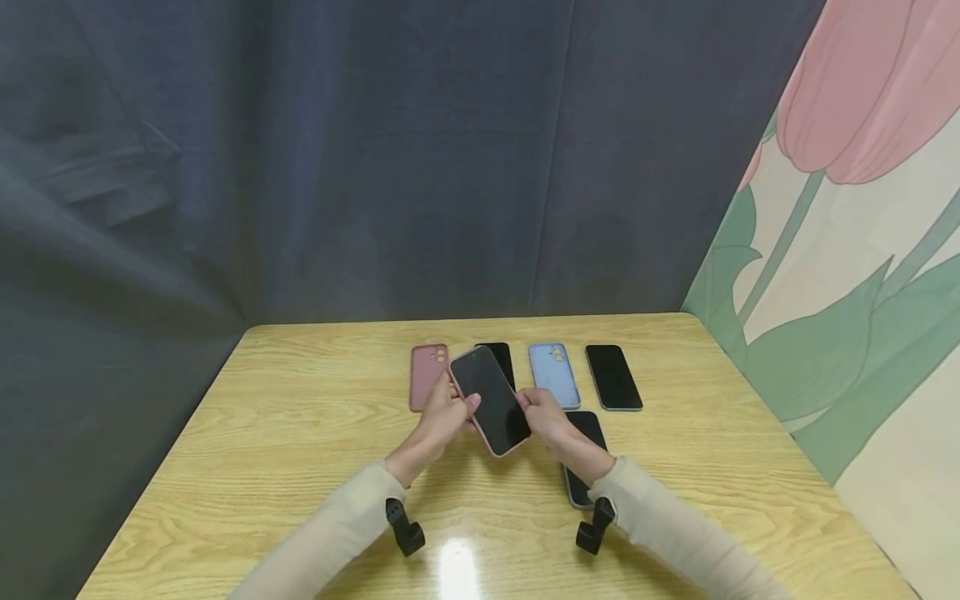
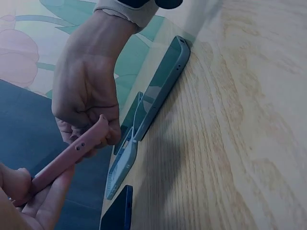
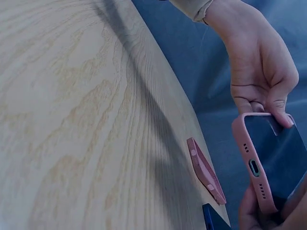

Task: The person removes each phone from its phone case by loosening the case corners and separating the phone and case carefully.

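Both hands hold a black-screened phone (image 1: 491, 404) fitted in a pink phone case (image 3: 254, 165), tilted above the table. My left hand (image 1: 442, 415) grips its left edge, the thumb lying on the screen side. At the right edge, the fingers of my right hand (image 1: 547, 417) pinch the case. Side buttons show along the case edge in the left wrist view, and the right wrist view shows the charging port cut-out. Behind the held phone lie an empty pink case (image 1: 428, 378) and a partly covered black phone (image 1: 501, 358).
On the wooden table (image 1: 300, 433), an empty blue case (image 1: 553, 375) and another black phone (image 1: 614, 377) lie at the back right. A phone in a bluish case (image 1: 579, 490) lies partly under my right forearm. A dark curtain (image 1: 405, 167) hangs behind the table.
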Demonstrator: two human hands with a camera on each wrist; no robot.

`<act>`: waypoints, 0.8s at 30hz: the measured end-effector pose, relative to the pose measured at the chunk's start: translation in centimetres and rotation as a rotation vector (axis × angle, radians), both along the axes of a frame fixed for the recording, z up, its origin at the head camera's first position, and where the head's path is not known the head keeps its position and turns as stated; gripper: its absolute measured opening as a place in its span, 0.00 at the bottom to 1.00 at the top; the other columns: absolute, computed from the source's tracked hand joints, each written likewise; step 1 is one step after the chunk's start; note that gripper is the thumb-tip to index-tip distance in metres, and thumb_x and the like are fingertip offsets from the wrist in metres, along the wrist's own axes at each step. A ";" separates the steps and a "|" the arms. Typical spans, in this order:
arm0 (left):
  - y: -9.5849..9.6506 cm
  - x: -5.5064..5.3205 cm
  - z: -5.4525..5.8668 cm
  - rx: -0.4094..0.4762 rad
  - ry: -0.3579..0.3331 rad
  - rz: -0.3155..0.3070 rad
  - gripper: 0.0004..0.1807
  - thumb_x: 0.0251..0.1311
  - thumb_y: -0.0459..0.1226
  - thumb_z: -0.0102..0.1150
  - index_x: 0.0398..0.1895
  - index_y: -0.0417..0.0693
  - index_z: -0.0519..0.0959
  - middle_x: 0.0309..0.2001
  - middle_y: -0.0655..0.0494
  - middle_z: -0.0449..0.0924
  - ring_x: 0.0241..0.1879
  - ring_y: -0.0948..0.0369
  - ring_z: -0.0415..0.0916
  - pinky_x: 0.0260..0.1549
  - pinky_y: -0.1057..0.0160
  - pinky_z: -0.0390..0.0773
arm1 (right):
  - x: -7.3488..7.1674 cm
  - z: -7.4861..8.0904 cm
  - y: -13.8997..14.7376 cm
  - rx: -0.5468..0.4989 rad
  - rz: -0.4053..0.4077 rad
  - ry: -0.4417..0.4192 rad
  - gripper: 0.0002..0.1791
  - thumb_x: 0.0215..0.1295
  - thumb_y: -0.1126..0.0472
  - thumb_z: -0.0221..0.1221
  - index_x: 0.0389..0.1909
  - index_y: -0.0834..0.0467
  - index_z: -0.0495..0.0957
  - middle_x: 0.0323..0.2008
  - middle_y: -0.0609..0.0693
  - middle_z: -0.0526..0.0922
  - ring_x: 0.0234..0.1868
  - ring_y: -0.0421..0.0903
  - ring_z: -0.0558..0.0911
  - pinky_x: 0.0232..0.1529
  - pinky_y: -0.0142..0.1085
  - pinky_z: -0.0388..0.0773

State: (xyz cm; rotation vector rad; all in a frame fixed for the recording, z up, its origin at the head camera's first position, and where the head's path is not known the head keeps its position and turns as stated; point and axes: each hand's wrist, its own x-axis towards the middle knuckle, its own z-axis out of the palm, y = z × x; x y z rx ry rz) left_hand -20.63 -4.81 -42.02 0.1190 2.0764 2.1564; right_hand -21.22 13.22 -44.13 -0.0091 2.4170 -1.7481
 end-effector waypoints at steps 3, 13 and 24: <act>-0.2 0.0 -0.1 0.022 -0.001 0.006 0.19 0.67 0.21 0.47 0.61 0.30 0.63 0.47 0.31 0.79 0.39 0.44 0.84 0.35 0.49 0.85 | 0.1 0.3 -0.1 0.000 -0.002 0.000 0.18 0.77 0.70 0.41 0.28 0.67 0.75 0.24 0.51 0.72 0.28 0.44 0.72 0.32 0.33 0.69; -0.7 0.0 -0.6 0.014 -0.034 0.009 0.18 0.69 0.25 0.49 0.60 0.29 0.65 0.44 0.32 0.81 0.35 0.51 0.85 0.34 0.52 0.85 | -0.2 0.0 0.3 -0.081 0.082 -0.092 0.19 0.79 0.68 0.39 0.29 0.65 0.75 0.25 0.49 0.75 0.28 0.41 0.74 0.34 0.32 0.73; -1.4 -0.4 -1.0 -0.049 -0.054 0.032 0.16 0.70 0.28 0.51 0.57 0.30 0.66 0.40 0.39 0.83 0.30 0.56 0.82 0.32 0.55 0.85 | -0.6 0.3 1.3 -0.147 0.284 -0.135 0.18 0.76 0.70 0.40 0.23 0.57 0.64 0.21 0.46 0.68 0.26 0.41 0.72 0.35 0.36 0.71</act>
